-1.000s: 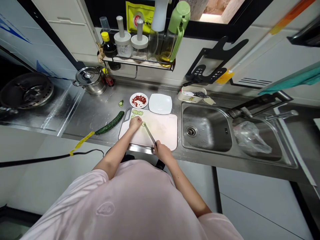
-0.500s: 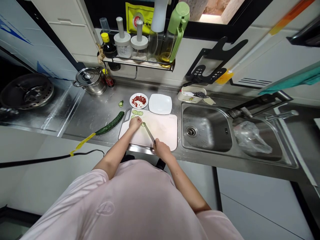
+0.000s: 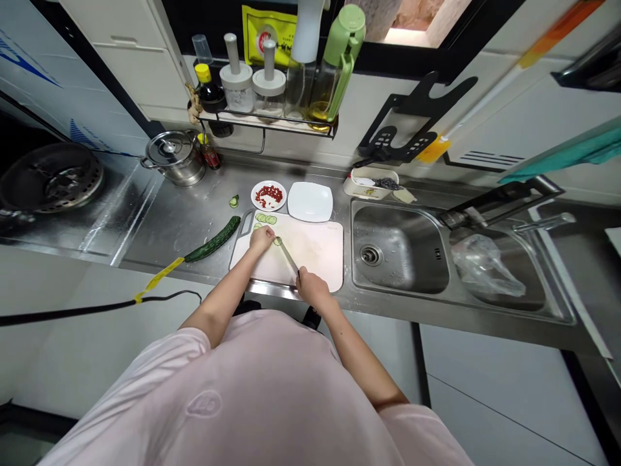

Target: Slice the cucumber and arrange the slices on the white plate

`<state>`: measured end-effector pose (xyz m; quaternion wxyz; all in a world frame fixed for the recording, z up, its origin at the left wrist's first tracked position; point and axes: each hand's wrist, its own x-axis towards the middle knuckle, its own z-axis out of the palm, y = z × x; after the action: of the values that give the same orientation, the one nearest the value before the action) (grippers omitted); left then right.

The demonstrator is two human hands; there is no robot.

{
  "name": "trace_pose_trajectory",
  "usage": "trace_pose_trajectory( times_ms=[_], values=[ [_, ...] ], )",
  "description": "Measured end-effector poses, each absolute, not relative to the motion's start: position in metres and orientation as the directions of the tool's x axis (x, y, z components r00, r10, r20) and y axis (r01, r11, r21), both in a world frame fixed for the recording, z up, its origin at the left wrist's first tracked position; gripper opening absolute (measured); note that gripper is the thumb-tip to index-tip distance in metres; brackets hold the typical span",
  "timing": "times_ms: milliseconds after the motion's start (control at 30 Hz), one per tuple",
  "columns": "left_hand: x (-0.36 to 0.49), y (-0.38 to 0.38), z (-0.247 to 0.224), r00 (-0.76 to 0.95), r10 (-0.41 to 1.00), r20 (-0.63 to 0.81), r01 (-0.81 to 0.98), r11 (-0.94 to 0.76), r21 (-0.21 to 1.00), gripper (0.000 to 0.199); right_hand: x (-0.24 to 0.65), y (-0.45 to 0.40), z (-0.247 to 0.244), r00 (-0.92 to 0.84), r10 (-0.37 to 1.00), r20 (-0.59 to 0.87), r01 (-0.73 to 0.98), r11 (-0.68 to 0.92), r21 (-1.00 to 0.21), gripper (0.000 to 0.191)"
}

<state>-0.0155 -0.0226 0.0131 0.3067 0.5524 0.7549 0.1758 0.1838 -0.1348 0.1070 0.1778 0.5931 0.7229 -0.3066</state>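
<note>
Cucumber slices [image 3: 264,219] lie past my left hand [image 3: 262,239], curled over something hidden; my right hand [image 3: 313,288] grips the kitchen knife [image 3: 288,256]; a long cucumber [image 3: 213,239] lies uncut to my left.

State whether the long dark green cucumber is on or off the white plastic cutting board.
Off. The dark green cucumber lies on the stainless steel counter, left of the white plastic cutting board.

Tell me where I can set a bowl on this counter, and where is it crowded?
Bare steel counter lies between the steel pot and the cucumber. The cutting board has a free patch right of the knife. It is crowded behind the board, around the white plate.
</note>
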Motion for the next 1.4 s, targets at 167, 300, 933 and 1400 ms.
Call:
trace_pose_trajectory(
  times_ms=[167, 300, 933, 1400],
  values=[
    [-0.0152, -0.0217, 0.014, -0.205, 0.939, -0.277, 0.723, 0.335, 0.604, 0.011, 0.1836, -0.135, 0.1055, -0.239, 0.755, -0.611, 0.965, 0.113, -0.237, 0.024],
    [-0.0155, -0.0212, 0.0151, -0.205, 0.938, -0.28, 0.731, 0.337, 0.593, 0.012, 0.1835, -0.1339, 0.1067, -0.234, 0.755, -0.613, 0.966, 0.11, -0.234, 0.024],
    [-0.0148, -0.0206, 0.0145, -0.205, 0.938, -0.281, 0.735, 0.337, 0.589, 0.01, 0.1854, -0.1314, 0.1093, -0.239, 0.739, -0.63, 0.965, 0.108, -0.239, 0.024],
    [-0.0153, -0.0206, 0.0132, -0.209, 0.934, -0.291, 0.722, 0.348, 0.598, 0.01, 0.1858, -0.1347, 0.1055, -0.242, 0.762, -0.601, 0.964, 0.12, -0.236, 0.024]
  ],
)
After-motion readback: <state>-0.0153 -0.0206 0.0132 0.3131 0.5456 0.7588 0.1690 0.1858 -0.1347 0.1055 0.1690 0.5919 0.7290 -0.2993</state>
